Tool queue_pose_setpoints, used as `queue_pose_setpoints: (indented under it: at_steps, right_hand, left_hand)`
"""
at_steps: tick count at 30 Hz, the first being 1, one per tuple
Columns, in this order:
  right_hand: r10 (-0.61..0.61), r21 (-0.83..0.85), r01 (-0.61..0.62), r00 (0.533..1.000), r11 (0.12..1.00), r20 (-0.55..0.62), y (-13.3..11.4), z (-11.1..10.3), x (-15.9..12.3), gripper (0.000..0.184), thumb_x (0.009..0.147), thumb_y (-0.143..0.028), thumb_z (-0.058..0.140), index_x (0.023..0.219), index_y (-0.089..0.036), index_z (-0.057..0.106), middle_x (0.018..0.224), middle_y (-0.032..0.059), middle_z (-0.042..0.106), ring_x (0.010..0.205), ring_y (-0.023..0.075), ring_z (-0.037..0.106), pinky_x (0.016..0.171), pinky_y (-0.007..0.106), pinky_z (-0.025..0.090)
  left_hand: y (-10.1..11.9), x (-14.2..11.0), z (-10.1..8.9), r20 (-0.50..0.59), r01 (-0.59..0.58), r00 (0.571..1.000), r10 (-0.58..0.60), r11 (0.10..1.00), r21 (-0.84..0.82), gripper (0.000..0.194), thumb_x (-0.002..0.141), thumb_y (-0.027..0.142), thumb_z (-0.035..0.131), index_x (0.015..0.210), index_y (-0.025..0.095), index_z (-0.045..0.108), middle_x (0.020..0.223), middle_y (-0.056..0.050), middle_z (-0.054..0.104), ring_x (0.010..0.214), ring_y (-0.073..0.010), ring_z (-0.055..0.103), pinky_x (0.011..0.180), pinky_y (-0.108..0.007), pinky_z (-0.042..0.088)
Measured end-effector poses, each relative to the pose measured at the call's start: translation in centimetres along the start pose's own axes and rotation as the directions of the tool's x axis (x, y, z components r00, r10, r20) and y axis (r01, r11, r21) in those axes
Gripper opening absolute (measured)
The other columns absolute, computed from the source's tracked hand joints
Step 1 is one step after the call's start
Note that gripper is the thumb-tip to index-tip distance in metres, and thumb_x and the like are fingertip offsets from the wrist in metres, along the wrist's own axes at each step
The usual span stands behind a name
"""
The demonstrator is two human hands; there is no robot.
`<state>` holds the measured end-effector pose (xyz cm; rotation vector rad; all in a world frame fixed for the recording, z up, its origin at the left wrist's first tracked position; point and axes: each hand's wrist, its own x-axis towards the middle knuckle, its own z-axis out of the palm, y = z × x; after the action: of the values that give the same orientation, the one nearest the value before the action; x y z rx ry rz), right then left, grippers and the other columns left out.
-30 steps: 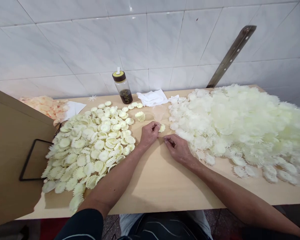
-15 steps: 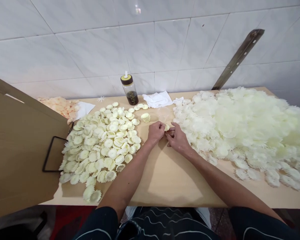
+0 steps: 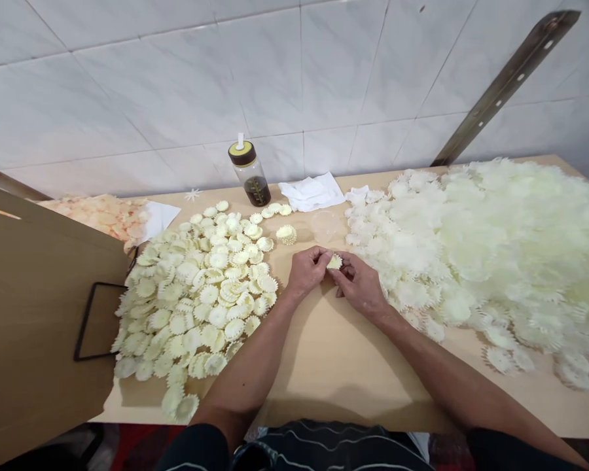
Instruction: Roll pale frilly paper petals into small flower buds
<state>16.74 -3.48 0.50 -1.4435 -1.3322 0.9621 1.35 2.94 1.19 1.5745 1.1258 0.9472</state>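
Between my hands, above the middle of the table (image 3: 334, 366), is a small pale yellow piece with a toothed rim, like an artificial flower cup (image 3: 334, 261). My left hand (image 3: 308, 271) pinches its left edge between thumb and fingers. From the other side my right hand (image 3: 360, 282) grips it, thumb below and fingers curled behind. A short stack of the same cups (image 3: 286, 234) stands just beyond my left hand. Left of my forearm spreads a large heap of cupped pieces (image 3: 201, 288). To the right lies a bigger pile of thin, whitish toothed discs (image 3: 495, 242).
A bottle of dark liquid (image 3: 250, 173) stands by the tiled wall, beside folded white tissue (image 3: 311, 193). A clear round disc (image 3: 324, 224) lies in front of the tissue. Peach-coloured petals (image 3: 103, 219) sit behind a cardboard box (image 3: 44, 307) at the left. A metal bracket (image 3: 505, 88) slants up the wall.
The view has tilted down and shifted slightly. The cup between my fingers has turned so that its inner face shows more, and my right fingers have closed in around it.
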Motion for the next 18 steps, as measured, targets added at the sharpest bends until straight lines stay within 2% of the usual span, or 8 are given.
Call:
queue_pose_setpoints:
  at_steps: [3,6,9,12,15,18]
  right_hand:
    - [0.002,0.017,-0.002,1.000,1.000,-0.014,0.0,0.1,-0.1,0.056,0.094,-0.055,0.069,0.136,-0.018,0.065,0.076,0.0014,0.071,0.046,0.0151,0.063,0.047,0.030,0.058]
    - [0.025,0.038,-0.024,0.999,0.999,-0.041,0.0,0.1,-0.2,0.048,0.095,-0.057,0.067,0.124,-0.018,0.068,0.068,-0.0001,0.069,0.045,0.0154,0.063,0.047,0.029,0.058]
    - [0.047,0.046,-0.044,0.997,0.998,-0.058,0.0,0.0,-0.2,0.041,0.097,-0.059,0.065,0.108,-0.020,0.070,0.059,-0.0027,0.065,0.044,0.0148,0.063,0.047,0.027,0.058]
    - [0.047,0.062,-0.043,0.997,0.997,-0.054,-0.2,-0.3,0.0,0.041,0.097,-0.061,0.065,0.099,-0.020,0.069,0.057,-0.0036,0.062,0.043,0.0135,0.061,0.046,0.025,0.056]
    - [0.057,0.121,-0.052,0.998,0.991,-0.038,-0.2,-0.4,0.2,0.046,0.096,-0.064,0.063,0.107,-0.019,0.068,0.062,-0.0028,0.064,0.047,0.0145,0.063,0.050,0.027,0.059]
    - [0.028,0.085,-0.026,0.999,0.996,-0.021,0.1,-0.4,0.2,0.058,0.094,-0.061,0.067,0.133,-0.019,0.063,0.084,0.0037,0.074,0.059,0.0180,0.070,0.059,0.033,0.064]
  left_hand:
    - [0.2,-0.1,0.0,-0.012,0.004,1.000,-0.004,1.000,0.011,0.040,0.099,0.048,0.059,0.074,0.018,0.064,0.057,0.003,0.055,0.055,-0.0113,0.052,0.057,-0.023,0.042]
    - [0.3,-0.1,0.0,0.006,-0.006,1.000,0.005,0.998,0.058,0.040,0.099,0.048,0.059,0.072,0.018,0.062,0.056,0.003,0.056,0.054,-0.0107,0.052,0.057,-0.023,0.042]
    - [0.4,0.0,-0.3,0.092,0.021,0.995,-0.028,0.997,0.072,0.035,0.097,0.047,0.062,0.077,0.018,0.065,0.063,0.001,0.065,0.054,-0.0102,0.055,0.055,-0.022,0.043]
    - [0.7,0.2,-1.0,0.227,0.110,0.969,-0.102,0.994,-0.021,0.038,0.096,0.052,0.063,0.082,0.017,0.065,0.066,0.000,0.068,0.049,-0.0093,0.055,0.050,-0.021,0.043]
    - [1.0,0.3,-1.5,0.299,0.178,0.944,-0.138,0.978,-0.111,0.038,0.094,0.054,0.065,0.088,0.017,0.066,0.062,0.001,0.066,0.046,-0.0092,0.055,0.046,-0.020,0.042]
    - [1.3,0.5,-1.5,0.235,0.218,0.956,-0.178,0.964,-0.155,0.035,0.091,0.050,0.071,0.092,0.016,0.066,0.054,0.003,0.061,0.044,-0.0088,0.054,0.044,-0.019,0.042]
